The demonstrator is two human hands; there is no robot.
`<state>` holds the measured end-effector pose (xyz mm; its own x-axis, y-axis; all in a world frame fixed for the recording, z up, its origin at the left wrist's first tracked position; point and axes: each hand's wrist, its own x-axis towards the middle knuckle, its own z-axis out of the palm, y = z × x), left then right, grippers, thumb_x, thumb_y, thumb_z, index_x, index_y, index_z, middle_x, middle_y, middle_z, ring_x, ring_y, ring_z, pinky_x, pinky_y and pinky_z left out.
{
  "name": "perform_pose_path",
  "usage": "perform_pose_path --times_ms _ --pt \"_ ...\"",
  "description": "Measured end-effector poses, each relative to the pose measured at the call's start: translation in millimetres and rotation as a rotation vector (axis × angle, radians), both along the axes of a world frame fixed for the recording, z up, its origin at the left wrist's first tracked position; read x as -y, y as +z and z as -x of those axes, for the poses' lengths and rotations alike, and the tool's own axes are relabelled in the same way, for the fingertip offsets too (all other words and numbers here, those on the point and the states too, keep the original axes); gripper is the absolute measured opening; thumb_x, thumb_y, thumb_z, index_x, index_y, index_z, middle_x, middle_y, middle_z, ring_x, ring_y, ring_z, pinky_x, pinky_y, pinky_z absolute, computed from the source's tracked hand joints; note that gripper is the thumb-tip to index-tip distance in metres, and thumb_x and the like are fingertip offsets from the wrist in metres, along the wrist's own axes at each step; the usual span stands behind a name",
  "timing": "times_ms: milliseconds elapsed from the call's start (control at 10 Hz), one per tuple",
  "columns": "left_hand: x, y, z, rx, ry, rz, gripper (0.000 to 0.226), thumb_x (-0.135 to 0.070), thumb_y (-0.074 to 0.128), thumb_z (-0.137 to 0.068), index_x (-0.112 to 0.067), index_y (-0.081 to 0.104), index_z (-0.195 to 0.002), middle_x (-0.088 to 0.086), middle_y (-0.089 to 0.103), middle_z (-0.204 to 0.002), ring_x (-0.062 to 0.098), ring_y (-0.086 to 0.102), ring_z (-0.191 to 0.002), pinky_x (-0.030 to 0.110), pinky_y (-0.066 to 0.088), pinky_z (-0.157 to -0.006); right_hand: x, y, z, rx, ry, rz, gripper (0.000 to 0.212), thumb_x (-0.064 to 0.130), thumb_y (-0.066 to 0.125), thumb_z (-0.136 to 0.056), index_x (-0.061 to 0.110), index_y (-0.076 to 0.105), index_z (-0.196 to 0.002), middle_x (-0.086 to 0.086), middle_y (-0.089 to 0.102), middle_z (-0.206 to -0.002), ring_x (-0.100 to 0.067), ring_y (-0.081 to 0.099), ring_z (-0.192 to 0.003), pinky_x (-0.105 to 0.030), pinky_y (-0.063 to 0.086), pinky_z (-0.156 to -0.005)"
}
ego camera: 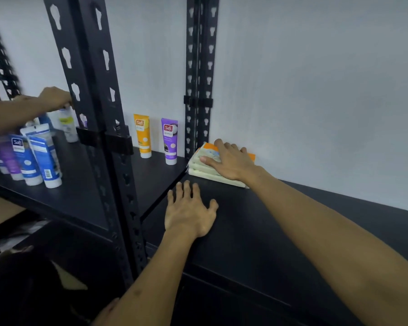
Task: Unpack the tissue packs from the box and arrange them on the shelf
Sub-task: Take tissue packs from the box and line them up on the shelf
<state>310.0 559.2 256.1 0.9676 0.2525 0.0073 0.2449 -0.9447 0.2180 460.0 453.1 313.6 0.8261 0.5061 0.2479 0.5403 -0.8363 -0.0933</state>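
The right hand (231, 161) lies flat, fingers extended, on the stacked tissue packs (205, 168) in the back corner of the shelf (292, 220). The left hand (190, 212) rests open on the shelf. Press evenly; square the stack, apparently two packs, against the wall.

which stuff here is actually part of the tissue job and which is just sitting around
Part of the job:
- tissue packs, stacked in the shelf's back corner
- right hand, flat on the stack
- left hand, flat on the black shelf

Just there:
- orange tube and purple tube
- blue tubes
- another person's hand
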Motion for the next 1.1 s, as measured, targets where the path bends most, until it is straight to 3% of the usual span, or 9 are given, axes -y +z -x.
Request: perform_pose_path --times_ms 300,400,500,600,700,800,900,1100 --pt "0 -1 -1 0.003 0.003 -0.010 0.078 -0.059 0.017 -0.101 -0.014 0.002 -0.162 0.008 -0.006 -0.170 0.025 -0.012 -0.156 0.046 -0.006 -0.126 -13 -4 -13 0.158 0.046 0.112 0.079 0.079 0.023 -0.093 0.022 0.045 -0.143 -0.011 0.048 -0.144 -0.033 0.042 -0.133 -0.050 0.033 -0.109" --pt "0 -1 -1 0.003 0.003 0.003 0.078 -0.059 0.017 -0.101 -0.014 0.002 -0.162 0.008 -0.006 -0.170 0.024 -0.013 -0.156 0.047 -0.007 -0.126 -2 1 -9 0.141 0.033 0.009 0.081 0.080 0.020 -0.092 0.023 0.044 -0.145 -0.008 0.044 -0.150 -0.029 0.038 -0.138 -0.050 0.029 -0.113" --pt "-1 -1 -1 0.003 0.004 0.011 0.077 -0.059 0.017 -0.101 -0.015 0.002 -0.162 0.007 -0.007 -0.170 0.024 -0.013 -0.156 0.047 -0.007 -0.126 25 1 3 0.113 0.029 -0.282 0.069 0.071 0.031 -0.097 0.024 0.043 -0.147 -0.003 0.044 -0.151 -0.025 0.038 -0.139 -0.045 0.027 -0.114" --pt "-1 -1 -2 0.004 0.004 0.012 0.077 -0.059 0.017 -0.101 -0.015 0.002 -0.163 0.007 -0.006 -0.170 0.024 -0.013 -0.156 0.047 -0.007 -0.126 61 -22 19 0.036 0.017 -0.549 0.066 0.063 0.055 -0.094 0.026 0.040 -0.147 0.001 0.041 -0.149 -0.019 0.038 -0.136 -0.040 0.033 -0.111" --pt "-1 0 -1 0.005 0.007 0.009 0.077 -0.059 0.018 -0.101 -0.016 0.003 -0.163 0.006 -0.005 -0.170 0.023 -0.012 -0.156 0.046 -0.007 -0.126 83 -46 28 -0.151 0.048 -0.634 0.080 0.048 0.076 -0.086 0.030 0.033 -0.151 0.006 0.035 -0.149 -0.009 0.038 -0.133 -0.029 0.039 -0.103" --pt "0 1 1 0.003 0.004 0.015 0.077 -0.059 0.018 -0.101 -0.016 0.003 -0.163 0.005 -0.005 -0.170 0.023 -0.011 -0.156 0.045 -0.007 -0.126 86 -55 25 -0.191 0.034 -0.612 0.084 0.034 0.078 -0.087 0.023 0.030 -0.155 0.002 0.032 -0.152 -0.012 0.043 -0.130 -0.030 0.043 -0.105" --pt "0 2 1 0.003 0.008 0.016 0.077 -0.060 0.019 -0.101 -0.017 0.003 -0.163 0.005 -0.005 -0.170 0.022 -0.011 -0.156 0.045 -0.007 -0.125 84 -57 23 -0.188 0.037 -0.600 0.083 0.031 0.076 -0.089 0.021 0.028 -0.156 0.000 0.034 -0.150 -0.017 0.050 -0.125 -0.038 0.047 -0.107" --pt "0 3 1 0.003 0.011 0.015 0.077 -0.060 0.020 -0.101 -0.017 0.004 -0.163 0.005 -0.005 -0.170 0.022 -0.011 -0.156 0.045 -0.006 -0.126 83 -59 21 -0.199 0.022 -0.608 0.081 0.033 0.075 -0.090 0.025 0.028 -0.156 -0.004 0.044 -0.144 -0.021 0.052 -0.124 -0.041 0.047 -0.107"
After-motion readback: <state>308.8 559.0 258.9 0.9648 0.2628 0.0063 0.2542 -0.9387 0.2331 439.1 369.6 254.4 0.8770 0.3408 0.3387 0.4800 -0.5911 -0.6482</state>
